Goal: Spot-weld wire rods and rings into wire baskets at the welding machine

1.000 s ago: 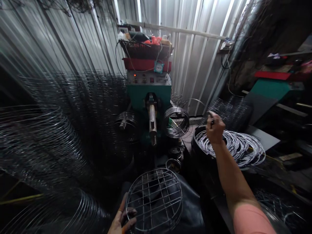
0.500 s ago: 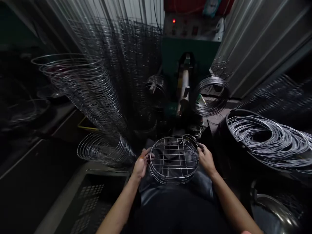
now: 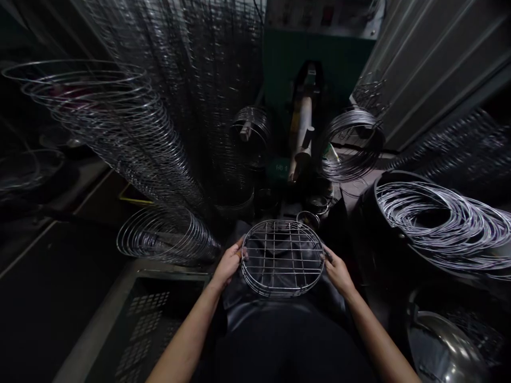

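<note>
A round wire rack [image 3: 282, 258] with a crossed grid and several stacked rims sits level in front of my body, over my dark apron [image 3: 275, 340]. My left hand [image 3: 230, 261] is closed on its left rim, thumb on top. At the opposite side my right hand [image 3: 336, 270] grips the right rim. Part of the fingers of both hands is hidden behind the wire. Just beyond the rack, a small round dish [image 3: 308, 219] with bits in it lies below the machine.
A green machine [image 3: 275, 64] with a protruding metal arm [image 3: 304, 119] stands ahead. Wire ring stacks [image 3: 120, 117] lean at left. A wire coil [image 3: 353, 146] hangs right of the arm. Loose rings [image 3: 439, 218] fill a dark drum at right. A plastic crate [image 3: 171, 275] sits lower left.
The small ring or dish rim near my right hand now shows apart from the rack. The rack and both hands have shifted slightly left, and the camera view tilts lower.
</note>
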Available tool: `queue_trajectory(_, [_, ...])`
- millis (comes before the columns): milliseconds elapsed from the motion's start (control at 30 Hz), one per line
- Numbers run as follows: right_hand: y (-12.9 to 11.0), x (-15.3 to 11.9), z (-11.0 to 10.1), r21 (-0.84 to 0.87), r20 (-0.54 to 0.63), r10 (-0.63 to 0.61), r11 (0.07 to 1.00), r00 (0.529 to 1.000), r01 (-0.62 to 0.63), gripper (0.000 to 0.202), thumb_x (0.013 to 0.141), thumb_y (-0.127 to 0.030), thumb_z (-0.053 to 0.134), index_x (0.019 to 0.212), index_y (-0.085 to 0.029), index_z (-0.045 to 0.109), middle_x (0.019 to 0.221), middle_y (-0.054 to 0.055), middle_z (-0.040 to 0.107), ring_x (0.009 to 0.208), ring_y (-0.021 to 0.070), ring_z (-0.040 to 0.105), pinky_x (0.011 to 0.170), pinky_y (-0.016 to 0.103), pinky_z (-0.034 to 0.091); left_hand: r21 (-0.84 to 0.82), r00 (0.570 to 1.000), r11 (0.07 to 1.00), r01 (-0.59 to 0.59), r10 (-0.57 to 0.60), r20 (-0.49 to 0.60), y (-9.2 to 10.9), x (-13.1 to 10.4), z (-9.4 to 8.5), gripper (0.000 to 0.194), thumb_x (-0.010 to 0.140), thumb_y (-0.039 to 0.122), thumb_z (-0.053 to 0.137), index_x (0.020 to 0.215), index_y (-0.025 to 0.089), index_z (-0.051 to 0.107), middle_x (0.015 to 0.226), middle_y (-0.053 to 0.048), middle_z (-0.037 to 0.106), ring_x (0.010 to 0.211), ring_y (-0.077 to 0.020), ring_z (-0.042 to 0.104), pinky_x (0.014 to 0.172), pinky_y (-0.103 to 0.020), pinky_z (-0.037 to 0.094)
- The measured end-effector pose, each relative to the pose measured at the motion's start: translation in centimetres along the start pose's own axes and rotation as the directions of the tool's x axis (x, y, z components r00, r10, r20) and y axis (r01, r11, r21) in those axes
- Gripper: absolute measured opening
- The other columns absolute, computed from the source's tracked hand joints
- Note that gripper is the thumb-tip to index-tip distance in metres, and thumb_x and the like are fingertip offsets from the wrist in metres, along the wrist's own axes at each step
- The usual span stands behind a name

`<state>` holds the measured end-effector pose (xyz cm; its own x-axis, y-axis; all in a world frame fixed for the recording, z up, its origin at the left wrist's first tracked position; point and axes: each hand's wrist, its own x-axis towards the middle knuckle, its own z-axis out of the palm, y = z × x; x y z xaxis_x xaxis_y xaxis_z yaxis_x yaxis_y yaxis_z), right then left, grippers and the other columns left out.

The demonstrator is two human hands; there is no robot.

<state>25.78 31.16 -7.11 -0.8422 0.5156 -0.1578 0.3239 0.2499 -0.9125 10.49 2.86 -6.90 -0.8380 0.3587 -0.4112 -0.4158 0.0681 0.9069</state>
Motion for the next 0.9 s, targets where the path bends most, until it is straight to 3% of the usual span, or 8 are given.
queue_trajectory(133, [0.3, 0.5, -0.2, -0.051, 0.035, -0.038, 0.998, 0.999, 0.040, 0.047, 0.079, -0.041, 0.055, 0.121, -0.020, 0.060, 0.120, 0.005, 0.063, 0.117, 0.0258, 0.054, 0.105, 0.042, 0.037, 0.095, 0.998, 0.995, 0.022, -0.027, 0.054, 0.0, 0.6, -0.5, 0.062, 0.063, 0.039, 0.063, 0.119, 0.014, 0.058, 0.064, 0.002, 0.059, 0.064, -0.0139, 0.054, 0.067, -0.026, 0.043])
queue_trajectory(233, [0.3, 0.8, -0.6, -0.101, 0.064, -0.049, 0.993, 0.997, 0.055, 0.046, 0.080, -0.037, 0.053, 0.122, -0.019, 0.059, 0.119, 0.005, 0.063, 0.116, 0.0251, 0.055, 0.104, 0.040, 0.039, 0.247, 0.995, 0.967, -0.067, 0.047, 0.083, -0.2, 1.1, -1.1, 0.054, 0.064, 0.038, 0.059, 0.113, 0.016, 0.062, 0.082, -0.003, 0.065, 0.083, -0.0205, 0.058, 0.077, -0.031, 0.045])
queue_trajectory(367, [0.3, 1.2, -1.0, -0.129, 0.090, -0.038, 0.990, 0.995, 0.050, 0.044, 0.079, -0.032, 0.053, 0.121, -0.021, 0.061, 0.116, 0.003, 0.065, 0.113, 0.0240, 0.057, 0.102, 0.038, 0.041, 0.538, 0.967, 0.804, -0.253, 0.211, 0.140, -0.6, 1.5, -1.9, 0.042, 0.070, 0.036, 0.052, 0.104, 0.016, 0.066, 0.098, -0.007, 0.064, 0.099, -0.0253, 0.056, 0.092, -0.037, 0.041])
queue_trajectory(533, [0.6, 1.4, -0.9, -0.116, 0.109, 0.038, 0.993, 0.993, -0.026, 0.040, 0.078, -0.029, 0.054, 0.115, -0.018, 0.064, 0.117, 0.005, 0.065, 0.114, 0.0246, 0.056, 0.103, 0.039, 0.039, 0.669, 0.950, 0.676, -0.310, 0.192, 0.246, -0.4, 1.8, -2.9, 0.043, 0.076, 0.036, 0.046, 0.109, 0.014, 0.063, 0.106, -0.011, 0.061, 0.104, -0.0271, 0.056, 0.097, -0.041, 0.040])
queue_trajectory(633, [0.5, 1.2, -1.3, -0.051, 0.151, 0.073, 0.997, 0.986, -0.066, 0.043, 0.077, -0.030, 0.057, 0.118, -0.018, 0.062, 0.121, 0.005, 0.062, 0.117, 0.0240, 0.053, 0.106, 0.040, 0.035, 0.651, 0.918, 0.676, -0.346, 0.101, 0.383, 0.7, 1.8, -4.3, 0.049, 0.078, 0.041, 0.048, 0.119, 0.017, 0.058, 0.123, -0.010, 0.056, 0.117, -0.0260, 0.049, 0.104, -0.038, 0.035])
queue_trajectory(733, [0.0, 0.8, -2.6, 0.023, 0.263, 0.087, 0.995, 0.961, -0.096, 0.050, 0.071, -0.029, 0.066, 0.120, -0.020, 0.060, 0.124, 0.002, 0.060, 0.120, 0.0240, 0.051, 0.108, 0.041, 0.031, 0.637, 0.850, 0.677, -0.369, -0.031, 0.525, 1.9, 1.6, -5.9, 0.060, 0.075, 0.046, 0.057, 0.130, 0.025, 0.048, 0.142, -0.005, 0.041, 0.132, -0.0253, 0.034, 0.109, -0.037, 0.029])
queue_trajectory(800, [-0.4, 0.5, -3.4, 0.047, 0.353, 0.084, 0.993, 0.932, -0.107, 0.060, 0.064, -0.028, 0.072, 0.123, -0.022, 0.058, 0.127, 0.001, 0.057, 0.122, 0.0253, 0.049, 0.109, 0.043, 0.030, 0.678, 0.829, 0.636, -0.369, -0.105, 0.549, 2.1, 1.3, -6.2, 0.080, 0.067, 0.049, 0.066, 0.137, 0.023, 0.038, 0.149, -0.007, 0.028, 0.137, -0.0289, 0.024, 0.111, -0.041, 0.023])
queue_trajectory(900, [-1.0, -0.1, -3.7, 0.046, 0.400, 0.046, 0.997, 0.915, -0.070, 0.082, 0.052, -0.027, 0.080, 0.129, -0.022, 0.052, 0.134, 0.002, 0.051, 0.126, 0.0273, 0.043, 0.110, 0.044, 0.026, 0.727, 0.852, 0.569, -0.384, -0.085, 0.517, 1.2, 0.6, -5.2, 0.109, 0.055, 0.051, 0.075, 0.144, 0.018, 0.021, 0.152, -0.014, 0.017, 0.139, -0.0330, 0.014, 0.113, -0.046, 0.016])
